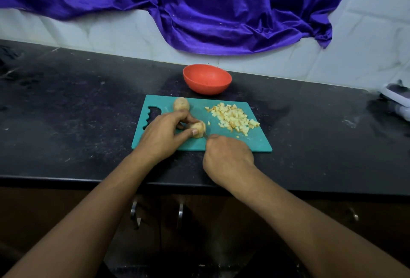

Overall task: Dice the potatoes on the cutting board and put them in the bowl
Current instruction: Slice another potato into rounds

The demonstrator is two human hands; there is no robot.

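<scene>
Left hand (pixel 164 133) curled over a part-cut potato (pixel 197 129), thumb on its near side, fingers on top and behind, pinning it to the cutting board (pixel 255 142). Right hand (pixel 228 157) closed in a fist at the board's near edge, just right of that potato. It grips a knife (pixel 205 135); only a thin sliver of blade shows between fist and potato, and the handle is hidden inside the hand. Blade tip sits at the potato's right side; whether it touches can't be told.

Counts: two hands, both bare forearms in view. One teal cutting board, cut-out grip on its left end, lying flat on the black worktop (pixel 77 111). One whole potato (pixel 181 104), skin on, at the board's far edge, just behind the left hand. One held potato, pale cut face to the right. One loose pile of potato dice (pixel 233 119) on the board's right half, too many pieces to count, with a few strays near the pile's edges. One red bowl (pixel 207 79) upright on the worktop just behind the board's far edge, near the whole potato; the dice are on the board, not in it.

One purple cloth (pixel 221 11) hangs over the pale tiled wall behind. One white object (pixel 399 98) at the right edge, partly cut off. Two metal handles (pixel 180 212) on the cupboard below the worktop.
</scene>
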